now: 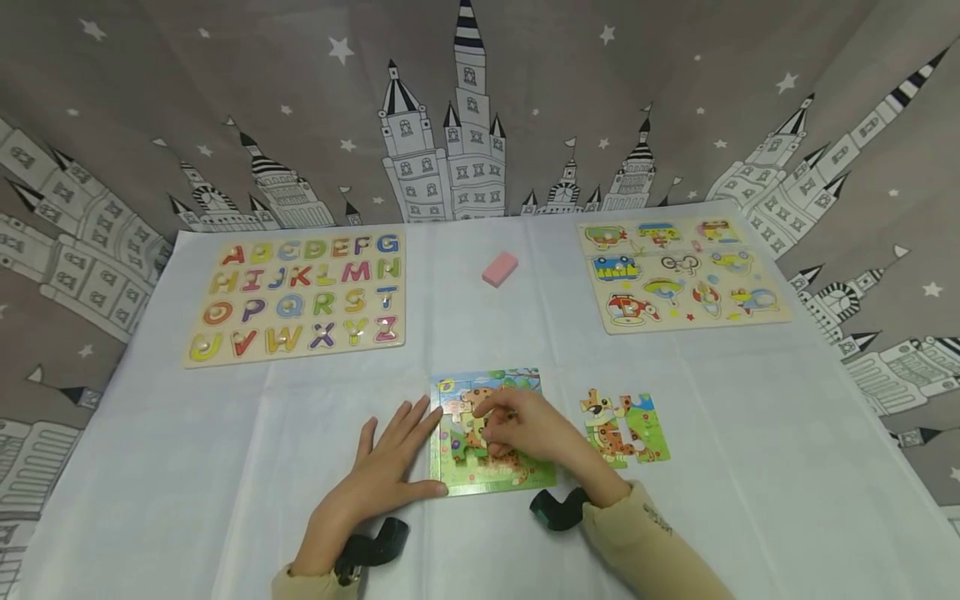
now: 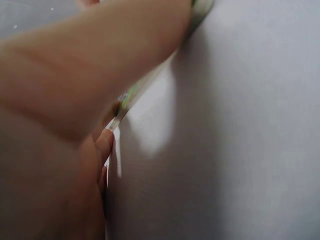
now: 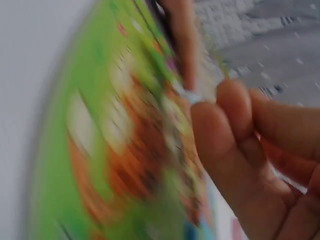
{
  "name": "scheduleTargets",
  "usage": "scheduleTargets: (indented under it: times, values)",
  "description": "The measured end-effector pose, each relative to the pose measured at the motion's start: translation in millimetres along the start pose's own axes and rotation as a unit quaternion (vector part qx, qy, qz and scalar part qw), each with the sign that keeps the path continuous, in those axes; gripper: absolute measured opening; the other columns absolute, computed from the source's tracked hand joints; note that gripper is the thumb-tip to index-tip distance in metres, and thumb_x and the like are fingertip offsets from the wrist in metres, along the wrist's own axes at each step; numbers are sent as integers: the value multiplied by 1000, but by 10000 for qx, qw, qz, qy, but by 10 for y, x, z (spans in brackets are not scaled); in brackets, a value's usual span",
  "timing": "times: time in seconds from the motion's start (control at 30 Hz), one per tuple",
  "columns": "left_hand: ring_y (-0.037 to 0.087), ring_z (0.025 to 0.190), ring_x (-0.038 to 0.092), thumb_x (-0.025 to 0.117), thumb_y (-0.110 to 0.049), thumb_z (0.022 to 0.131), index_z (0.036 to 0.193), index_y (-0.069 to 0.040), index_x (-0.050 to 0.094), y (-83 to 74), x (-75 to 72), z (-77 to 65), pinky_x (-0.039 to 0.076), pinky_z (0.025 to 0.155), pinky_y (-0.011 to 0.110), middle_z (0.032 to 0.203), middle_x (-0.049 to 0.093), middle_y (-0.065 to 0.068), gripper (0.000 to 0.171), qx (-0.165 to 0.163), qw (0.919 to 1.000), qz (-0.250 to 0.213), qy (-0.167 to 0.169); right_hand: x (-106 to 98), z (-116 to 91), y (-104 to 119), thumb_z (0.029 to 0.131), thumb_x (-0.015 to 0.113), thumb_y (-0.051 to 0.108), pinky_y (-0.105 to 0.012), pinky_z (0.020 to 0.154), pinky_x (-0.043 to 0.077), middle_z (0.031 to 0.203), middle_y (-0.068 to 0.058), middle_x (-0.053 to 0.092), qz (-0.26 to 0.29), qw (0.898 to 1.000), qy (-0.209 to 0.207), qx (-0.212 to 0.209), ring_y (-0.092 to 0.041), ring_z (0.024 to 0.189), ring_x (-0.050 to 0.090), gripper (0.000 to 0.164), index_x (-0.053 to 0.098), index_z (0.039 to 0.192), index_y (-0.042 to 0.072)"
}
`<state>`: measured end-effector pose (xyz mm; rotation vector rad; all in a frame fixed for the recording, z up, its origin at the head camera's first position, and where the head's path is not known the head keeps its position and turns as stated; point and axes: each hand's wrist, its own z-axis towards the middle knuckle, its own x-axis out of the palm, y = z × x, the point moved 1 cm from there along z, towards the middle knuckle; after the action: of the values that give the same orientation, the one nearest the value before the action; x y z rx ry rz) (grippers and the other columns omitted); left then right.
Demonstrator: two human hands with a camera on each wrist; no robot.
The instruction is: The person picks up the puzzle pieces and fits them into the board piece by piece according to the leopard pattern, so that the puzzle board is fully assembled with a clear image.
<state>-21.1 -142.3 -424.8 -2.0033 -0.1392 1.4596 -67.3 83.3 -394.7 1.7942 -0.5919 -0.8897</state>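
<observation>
A square jigsaw board (image 1: 480,479) with a spotted animal on green grass lies in front of the person. My left hand (image 1: 390,467) is spread flat along its left side, index fingertip at the left edge and thumb at the near left corner. Above the middle of the board is my right hand (image 1: 525,425), fingers bent, thumb and index tips close together. In the right wrist view the right hand (image 3: 250,140) is beside the blurred board (image 3: 85,165); I cannot tell whether a piece is between its fingertips. Loose jigsaw pieces (image 1: 648,429) lie right of the board, partly behind the right forearm.
A wooden alphabet puzzle (image 1: 300,287) sits at the back left, a vehicle puzzle (image 1: 693,287) at the back right. Between them lies a pink block (image 1: 500,269). A white cloth (image 1: 750,467) covers the table, and a grey castle-print curtain (image 1: 562,67) hangs behind.
</observation>
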Motion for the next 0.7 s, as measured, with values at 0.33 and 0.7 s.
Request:
scheduleTargets:
  times: [0.33, 0.7]
  values:
    - [28, 136, 6, 63, -59, 72, 144, -15, 25, 1, 2, -16, -6, 100, 58, 150, 12, 6, 92, 43, 10000, 36, -53, 210, 176, -103, 84, 60, 2, -28, 51, 52, 71, -7, 59, 232, 9982, -432, 354, -18, 56, 63, 19, 60, 102, -3]
    - [30, 136, 6, 61, -59, 74, 144, -18, 27, -4, 6, -2, -5, 100, 59, 150, 12, 7, 88, 95, 9999, 75, -33, 235, 223, -110, 82, 64, 3, -28, 47, 51, 70, -7, 55, 90, 9953, -812, 522, -16, 50, 61, 16, 61, 97, -1]
